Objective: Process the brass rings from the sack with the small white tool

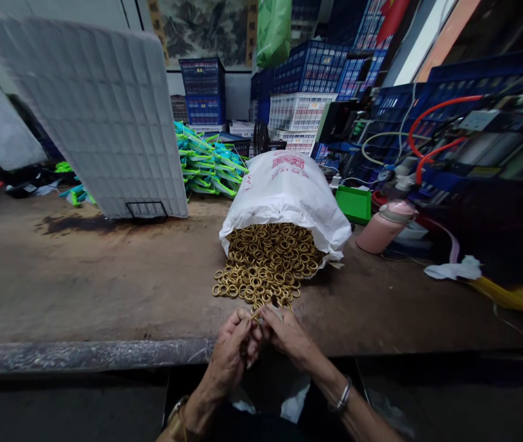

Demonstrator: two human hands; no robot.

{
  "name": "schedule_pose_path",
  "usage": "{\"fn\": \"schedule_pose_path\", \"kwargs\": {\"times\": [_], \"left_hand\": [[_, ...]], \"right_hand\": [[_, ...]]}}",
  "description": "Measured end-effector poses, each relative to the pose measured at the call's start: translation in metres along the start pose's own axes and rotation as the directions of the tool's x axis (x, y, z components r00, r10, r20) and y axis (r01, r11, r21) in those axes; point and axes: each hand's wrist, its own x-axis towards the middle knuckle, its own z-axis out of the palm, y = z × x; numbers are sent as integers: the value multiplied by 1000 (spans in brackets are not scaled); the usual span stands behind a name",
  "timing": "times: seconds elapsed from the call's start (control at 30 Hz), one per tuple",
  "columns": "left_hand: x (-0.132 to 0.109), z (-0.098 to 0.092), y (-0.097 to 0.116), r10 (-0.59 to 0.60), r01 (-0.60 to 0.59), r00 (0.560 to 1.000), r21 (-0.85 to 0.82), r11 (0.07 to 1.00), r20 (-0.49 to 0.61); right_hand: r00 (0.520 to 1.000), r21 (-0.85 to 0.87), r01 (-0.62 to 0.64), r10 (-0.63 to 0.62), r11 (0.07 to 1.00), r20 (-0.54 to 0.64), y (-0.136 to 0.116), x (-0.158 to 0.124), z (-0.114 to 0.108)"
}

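Observation:
A white sack [286, 190] lies on its side on the brown worktable [81, 282], its mouth toward me, spilling a heap of brass rings [266, 261]. My left hand [234, 350] and my right hand [286, 334] meet at the table's near edge, just in front of the heap. Both are closed in a pinch on one brass ring [256, 314] held between their fingertips. A watch sits on my left wrist and a bracelet on my right.
A white gridded panel [100, 116] leans at the back left. Green and blue bundled items [209, 162] lie behind it. A green box [354, 204] and a pink bottle [383, 227] sit right of the sack. Blue and white crates [307, 80], hoses and machinery fill the back right.

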Motion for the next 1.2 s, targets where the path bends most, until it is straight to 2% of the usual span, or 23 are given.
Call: {"fn": "schedule_pose_path", "kwargs": {"times": [0.13, 0.3, 0.4, 0.5, 0.63, 0.73, 0.83, 0.93, 1.0, 1.07, 1.13, 1.2], "left_hand": [[1, -3, -4, -20, 20, 1000, -4, 1000, -14], [2, -5, -5, -69, 68, 994, -10, 998, -80], [2, -11, -7, -66, 65, 995, -16, 998, -77], [3, -16, -10, -27, 25, 997, -36, 999, -67], [2, -17, -10, -5, 1, 997, -45, 999, -71], [2, -15, -10, -18, 19, 998, 6, 1000, -60], [2, -15, -13, 26, -16, 994, 93, 996, -102], [3, -14, -16, 101, -66, 983, 212, 975, -156], [3, -13, -16, 142, -93, 978, 293, 951, -154], [2, -12, -16, 158, -101, 977, 338, 936, -144], [1, -12, -15, 134, -85, 982, 327, 941, -131], [0, -12, -14, 95, -67, 991, 266, 962, -93]], "right_hand": [[995, 157, -62, 50, 986, 82, 2, -1, 7], [991, 182, -71, 49, 981, 122, 3, -1, 9], [999, 72, 29, -32, 997, 38, 3, 1, 7], [982, -116, 170, -178, 979, -68, 4, 1, 4], [930, -315, 337, -366, 887, -36, 2, -3, 0], [909, -350, 390, -416, 852, -1, 2, -5, 0], [933, -290, 319, -352, 902, -70, 4, -3, 3], [976, -94, 176, -186, 980, -112, 8, -1, 7], [999, 83, 27, -23, 996, -44, 10, -2, 10], [992, 225, -123, 116, 967, 47, 9, -4, 12], [980, 304, -199, 178, 932, 93, 6, -6, 13], [979, 331, -205, 184, 921, 92, 5, -6, 13]]}}
